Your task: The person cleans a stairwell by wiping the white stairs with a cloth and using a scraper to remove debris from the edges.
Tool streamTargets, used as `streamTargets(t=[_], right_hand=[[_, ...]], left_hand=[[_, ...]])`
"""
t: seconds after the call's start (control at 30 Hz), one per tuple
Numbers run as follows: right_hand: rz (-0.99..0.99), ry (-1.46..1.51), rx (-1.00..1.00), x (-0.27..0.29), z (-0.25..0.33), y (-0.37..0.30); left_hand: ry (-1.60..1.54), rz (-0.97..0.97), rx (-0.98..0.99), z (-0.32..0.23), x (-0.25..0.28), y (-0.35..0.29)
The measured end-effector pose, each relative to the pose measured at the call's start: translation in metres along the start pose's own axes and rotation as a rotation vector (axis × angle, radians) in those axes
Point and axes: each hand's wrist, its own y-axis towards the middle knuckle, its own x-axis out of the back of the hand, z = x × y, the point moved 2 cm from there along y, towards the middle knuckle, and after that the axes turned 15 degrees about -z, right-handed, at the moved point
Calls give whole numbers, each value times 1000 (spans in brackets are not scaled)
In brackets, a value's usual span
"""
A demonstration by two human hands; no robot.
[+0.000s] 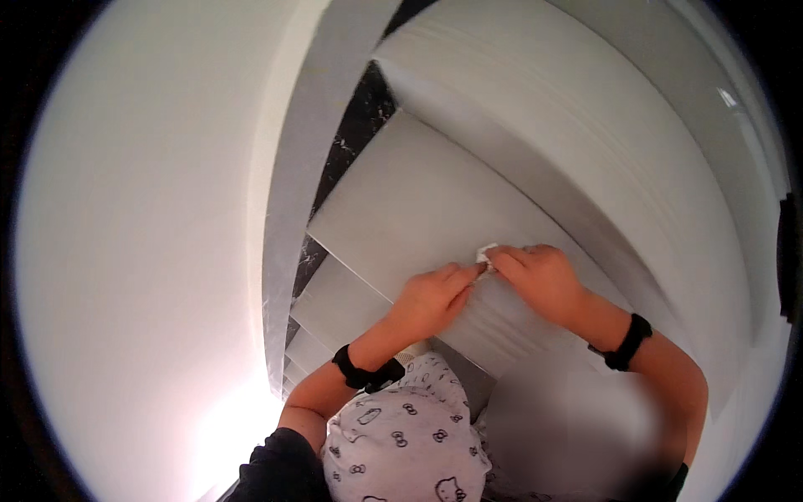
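In front of me, a small crumpled white piece (484, 252), like tissue or cloth, sits between my fingertips just over a grey tile. My left hand (431, 303) comes from the lower left, its thumb and fingers pinched on the near side of that piece. From the right, my right hand (542, 280) grips it too, fingers bent and pressed together. The two hands' tips almost meet, hiding most of the white piece. Each wrist wears a black band: the left one (365, 372) and the right one (627, 341).
Large grey tiles (418, 192) lie beneath, with step-like edges. A dark marbled strip (339, 159) runs beside a grey border (309, 125) and white wall (142, 209) at left. A pale raised surface (569, 109) curves along the right. My patterned trouser leg (401, 443) is nearest; a blurred patch covers the lower right.
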Motion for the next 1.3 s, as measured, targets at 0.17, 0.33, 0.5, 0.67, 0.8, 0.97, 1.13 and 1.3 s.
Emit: streamTargets(t=[0.17, 0.33, 0.5, 0.67, 0.8, 0.97, 1.13, 1.3], right_hand=[[83, 160, 119, -28, 24, 59], [-67, 264, -139, -41, 55, 80], [-75, 606, -699, -61, 61, 89], [-140, 750, -699, -79, 67, 94], [-254, 577, -605, -86, 61, 96], [-231, 279, -582, -87, 61, 102], [-391, 414, -580, -101, 47, 114], [-263, 352, -599, -106, 33, 127]], left_hand=[[100, -80, 197, 7, 54, -20], [-21, -303, 342, 21, 68, -38], [-37, -381, 389, 25, 67, -26], [-143, -454, 464, 42, 65, -20], [-278, -369, 698, 46, 65, -21], [-237, -364, 653, 52, 67, -22], [-198, -444, 525, 50, 73, -16], [94, -436, 390, 60, 76, -12]])
